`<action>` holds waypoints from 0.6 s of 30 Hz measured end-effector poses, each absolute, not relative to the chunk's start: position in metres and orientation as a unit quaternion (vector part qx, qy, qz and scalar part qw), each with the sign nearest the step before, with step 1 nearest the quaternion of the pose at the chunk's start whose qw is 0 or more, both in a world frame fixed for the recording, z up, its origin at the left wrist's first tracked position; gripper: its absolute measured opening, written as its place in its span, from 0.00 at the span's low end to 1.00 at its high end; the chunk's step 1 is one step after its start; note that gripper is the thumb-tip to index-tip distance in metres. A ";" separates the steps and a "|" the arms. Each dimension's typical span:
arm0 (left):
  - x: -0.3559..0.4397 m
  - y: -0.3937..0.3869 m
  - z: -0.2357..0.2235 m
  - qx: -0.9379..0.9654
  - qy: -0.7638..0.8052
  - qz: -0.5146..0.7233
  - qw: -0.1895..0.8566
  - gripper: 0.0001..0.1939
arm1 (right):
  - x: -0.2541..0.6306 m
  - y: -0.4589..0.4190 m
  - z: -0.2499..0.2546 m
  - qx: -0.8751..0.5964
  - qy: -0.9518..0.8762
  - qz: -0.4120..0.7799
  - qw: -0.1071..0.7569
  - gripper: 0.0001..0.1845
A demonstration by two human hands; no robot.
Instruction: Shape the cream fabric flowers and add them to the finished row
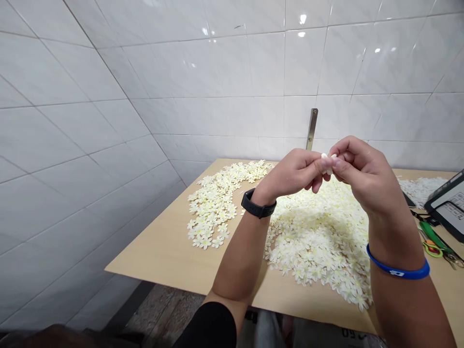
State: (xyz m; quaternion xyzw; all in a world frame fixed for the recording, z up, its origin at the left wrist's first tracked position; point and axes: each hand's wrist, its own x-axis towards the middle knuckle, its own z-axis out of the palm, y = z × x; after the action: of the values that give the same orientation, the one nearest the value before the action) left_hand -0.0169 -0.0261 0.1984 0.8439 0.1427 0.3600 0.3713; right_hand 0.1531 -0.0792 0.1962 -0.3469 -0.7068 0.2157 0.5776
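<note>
A small white artificial flower [327, 163] is pinched between both hands, raised above the table. My left hand [299, 171], with a black band on its wrist, grips it with thumb and fingertips. From the other side my right hand [357, 166] pinches its edge; a blue wristband sits on that arm. The fingers cover much of the flower. Beneath the hands spreads a large heap of loose cream-white flowers [319, 241]. Left of my left forearm lies a second, curved heap of flowers [212, 205].
The wooden table [163, 246] meets a tiled wall at its back. At the right lie green-handled scissors [431, 247], a dark box-like device [449, 200] and a pile of small white pieces [420, 188]. A metal strip [311, 128] stands upright against the wall.
</note>
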 end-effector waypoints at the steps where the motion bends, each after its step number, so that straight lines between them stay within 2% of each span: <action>1: -0.017 -0.026 0.198 0.842 0.144 0.365 0.371 0.27 | 0.154 -0.078 0.196 -0.343 -0.706 0.227 0.576 0.09; 7: -0.026 -0.024 0.201 0.855 0.087 0.292 0.421 0.27 | 0.159 -0.075 0.195 -0.358 -0.684 0.238 0.589 0.08; 14: -0.034 -0.028 0.208 0.866 0.163 0.264 0.392 0.27 | 0.157 -0.082 0.195 -0.381 -0.747 0.189 0.510 0.06; 18: -0.033 -0.031 0.209 0.866 0.205 0.262 0.373 0.23 | 0.155 -0.084 0.194 -0.390 -0.769 0.184 0.471 0.06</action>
State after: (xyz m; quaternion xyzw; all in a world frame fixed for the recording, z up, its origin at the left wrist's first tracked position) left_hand -0.0330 -0.0313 0.2086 0.8661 0.2049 0.2620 0.3731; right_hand 0.1548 -0.0840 0.1943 -0.3901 -0.7694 0.1841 0.4712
